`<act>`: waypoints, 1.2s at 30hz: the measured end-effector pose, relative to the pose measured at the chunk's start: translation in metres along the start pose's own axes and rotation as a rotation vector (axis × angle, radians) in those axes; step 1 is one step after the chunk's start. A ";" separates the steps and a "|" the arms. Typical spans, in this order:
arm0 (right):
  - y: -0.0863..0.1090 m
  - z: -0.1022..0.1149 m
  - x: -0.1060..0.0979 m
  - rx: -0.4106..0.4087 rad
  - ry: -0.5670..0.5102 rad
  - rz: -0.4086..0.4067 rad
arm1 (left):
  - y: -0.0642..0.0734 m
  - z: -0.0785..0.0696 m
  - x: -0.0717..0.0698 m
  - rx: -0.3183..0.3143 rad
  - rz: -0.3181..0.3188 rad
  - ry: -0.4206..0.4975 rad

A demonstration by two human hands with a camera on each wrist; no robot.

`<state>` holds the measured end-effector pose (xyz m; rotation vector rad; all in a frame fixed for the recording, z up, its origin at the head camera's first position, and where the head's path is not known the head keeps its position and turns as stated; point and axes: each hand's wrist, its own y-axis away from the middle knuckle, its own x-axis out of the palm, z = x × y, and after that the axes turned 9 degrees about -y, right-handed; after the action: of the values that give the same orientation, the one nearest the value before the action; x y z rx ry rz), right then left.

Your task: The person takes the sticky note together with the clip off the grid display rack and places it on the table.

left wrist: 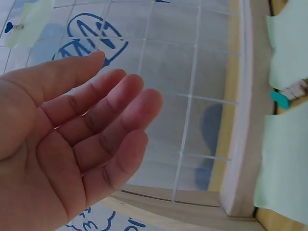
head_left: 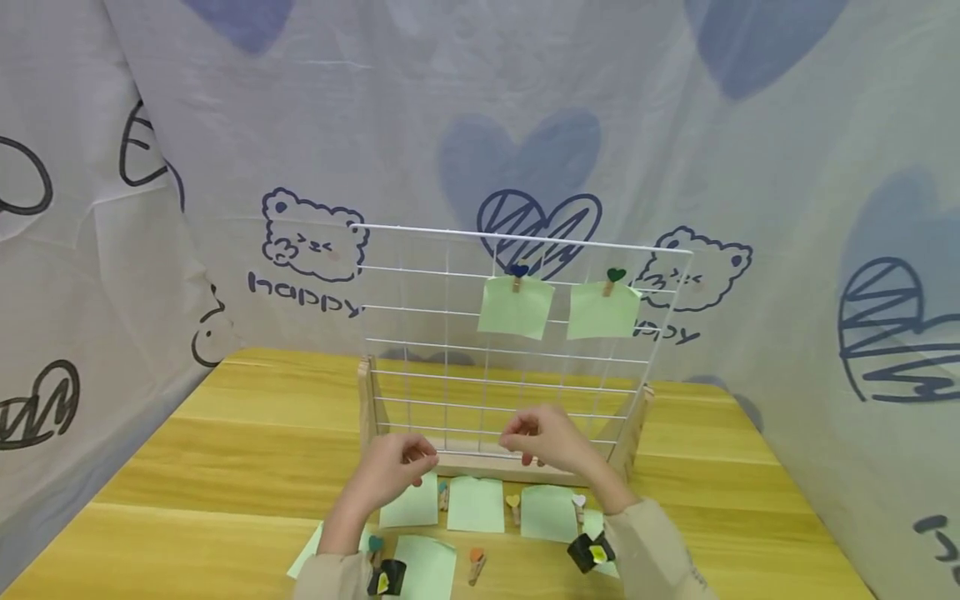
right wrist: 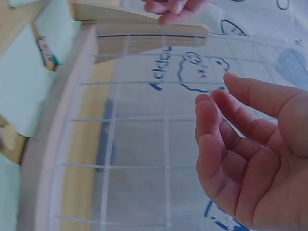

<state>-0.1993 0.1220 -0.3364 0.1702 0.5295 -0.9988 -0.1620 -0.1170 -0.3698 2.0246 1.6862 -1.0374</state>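
A white wire grid (head_left: pixel 446 337) stands upright in a wooden base (head_left: pixel 510 472). Two green paper sheets hang at its upper right, one on a clip with a dark blue heart (head_left: pixel 519 271), the other on a clip with a green heart (head_left: pixel 616 275). In front of the grid's lower left is my left hand (head_left: pixel 393 463), fingers loosely bent and holding nothing. My right hand (head_left: pixel 549 437) hovers before the lower middle of the grid, also holding nothing, its fingers softly curved in the right wrist view. Below the hands, a green sheet (head_left: pixel 476 505) lies on the table.
More green sheets and small heart clips, including an orange one (head_left: pixel 476 554), a yellow one (head_left: pixel 513 502) and a white one (head_left: pixel 579 501), lie along the front of the wooden table (head_left: pixel 720 500). A printed cloth (head_left: pixel 420 108) hangs behind and at the sides.
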 end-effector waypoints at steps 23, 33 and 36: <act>-0.016 0.060 -0.034 -0.052 0.308 -0.361 | -0.043 -0.040 -0.025 -0.008 -0.182 -0.068; -0.021 0.083 -0.051 -0.180 0.410 -0.545 | -0.058 -0.067 -0.033 0.062 -0.304 -0.063; -0.023 0.087 -0.054 -0.256 0.423 -0.597 | -0.062 -0.076 -0.034 0.074 -0.346 -0.034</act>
<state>-0.2118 0.1180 -0.2326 -0.0133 1.1312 -1.4711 -0.1970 -0.0766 -0.2809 1.7823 2.0554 -1.2509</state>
